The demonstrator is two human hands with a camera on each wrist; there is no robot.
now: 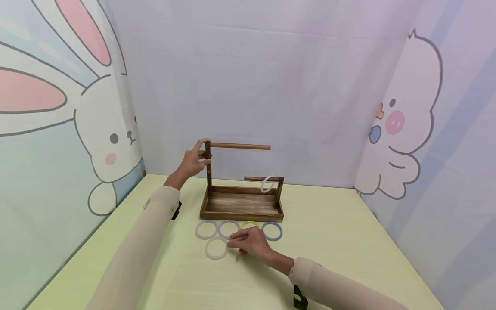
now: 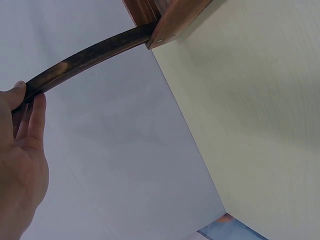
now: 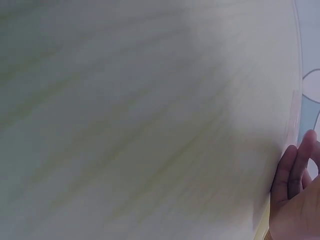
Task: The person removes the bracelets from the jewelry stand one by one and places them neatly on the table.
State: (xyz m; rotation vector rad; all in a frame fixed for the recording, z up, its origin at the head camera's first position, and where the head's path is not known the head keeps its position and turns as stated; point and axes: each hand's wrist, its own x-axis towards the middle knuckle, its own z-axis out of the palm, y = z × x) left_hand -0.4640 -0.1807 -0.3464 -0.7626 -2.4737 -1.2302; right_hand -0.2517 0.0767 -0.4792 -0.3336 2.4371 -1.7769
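A dark wooden rack (image 1: 242, 216) stands on the table, with a tall post on the left and a short one on the right. My left hand (image 1: 192, 162) grips the tall post (image 2: 85, 59) near its top, thumb and fingers on either side. One white ring (image 1: 267, 184) hangs on the lower bar. My right hand (image 1: 252, 243) is low over the table, fingertips at the right edge of a pale pink ring (image 1: 209, 255) lying flat; no firm hold shows. Behind this hand, a yellow ring (image 1: 249, 223) is partly hidden.
Before the rack lie a whitish ring (image 1: 196, 233), a pale lilac ring (image 1: 221, 225) and a blue ring (image 1: 280, 233). The upper bar (image 1: 240, 146) reaches right from the tall post. A plain curtain (image 1: 317, 107) and printed side curtains enclose the table (image 1: 329, 241).
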